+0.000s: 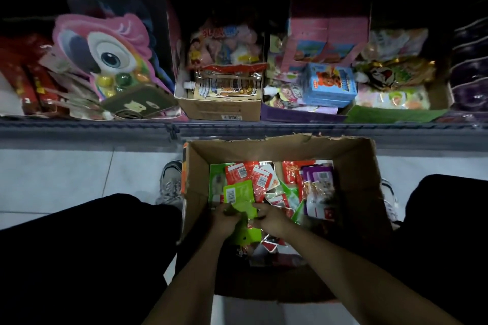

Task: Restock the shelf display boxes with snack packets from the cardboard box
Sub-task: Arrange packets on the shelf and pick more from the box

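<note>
Cardboard box (pixel 359 166): open-topped, on the floor between the person's legs, just below the shelf edge; its upper rim is torn.
Snack packets (pixel 264 179): a loose heap inside the cardboard box, red ones toward the middle and back, purple ones (pixel 318 185) at the right, green ones at the left; several show white barcode labels.
Green packets (pixel 241 199): a small stack held up over the heap, the top one showing a barcode label at its upper left.
Left hand (pixel 225 220): inside the cardboard box, fingers curled round the lower left edge of the green packets.
Right hand (pixel 270 219): beside the left one, fingers curled on the lower right edge of the same green packets.
Shelf (pixel 237 128): a grey ledge running across the view above the cardboard box, carrying the display boxes.
Brown display box (pixel 219 109): on the shelf straight above the cardboard box, holding spouted drink pouches and bagged sweets.
Purple display box (pixel 295 115): just right of the brown one, with a blue bear-printed carton (pixel 330 84) lying on mixed packets.
Green display box (pixel 390 115): further right, filled with pale and gold bags.
Pink parrot toy pack (pixel 105 53): on the shelf at the left, leaning over red packs.
Shoes (pixel 170 182): one grey trainer shows at each side of the cardboard box on the tiled floor (pixel 66 174).
</note>
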### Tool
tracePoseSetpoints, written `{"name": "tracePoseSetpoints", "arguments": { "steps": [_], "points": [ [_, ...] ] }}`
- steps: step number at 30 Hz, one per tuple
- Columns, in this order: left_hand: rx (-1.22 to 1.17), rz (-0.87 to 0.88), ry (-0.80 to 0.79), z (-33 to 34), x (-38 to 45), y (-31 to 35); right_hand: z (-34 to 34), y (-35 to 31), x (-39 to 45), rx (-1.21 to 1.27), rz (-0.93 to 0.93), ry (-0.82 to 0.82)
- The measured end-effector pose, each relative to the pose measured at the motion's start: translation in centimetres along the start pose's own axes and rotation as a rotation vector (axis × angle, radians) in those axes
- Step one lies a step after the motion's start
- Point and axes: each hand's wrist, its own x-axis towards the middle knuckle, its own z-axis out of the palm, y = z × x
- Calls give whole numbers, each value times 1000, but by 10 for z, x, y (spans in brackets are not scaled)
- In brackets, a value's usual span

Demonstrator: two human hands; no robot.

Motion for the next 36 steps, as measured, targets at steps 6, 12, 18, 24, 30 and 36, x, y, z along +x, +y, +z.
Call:
{"name": "tracePoseSetpoints", "arguments": {
  "steps": [6, 12, 18, 24, 30, 36],
  "points": [
    [-226, -15, -54, -10, -10, 16, -19, -1, -11, 81, -45, 49],
    [-242, 144, -224, -39, -40, 58, -53, -22, -62, 181, -131, -4],
    [-115, 401, -386, -68, -97, 126, -98, -55, -130, 196, -293, 20],
    [253, 625, -423, -93, -156, 191, -152, -95, -209, 40, -450, 143],
    [330, 869, -324, -104, -217, 254, -184, -141, -277, 24, -656, 290],
    [115, 981, -62, -116, -261, 307, -202, -175, -314, 224, -813, 562]
  ]
}}
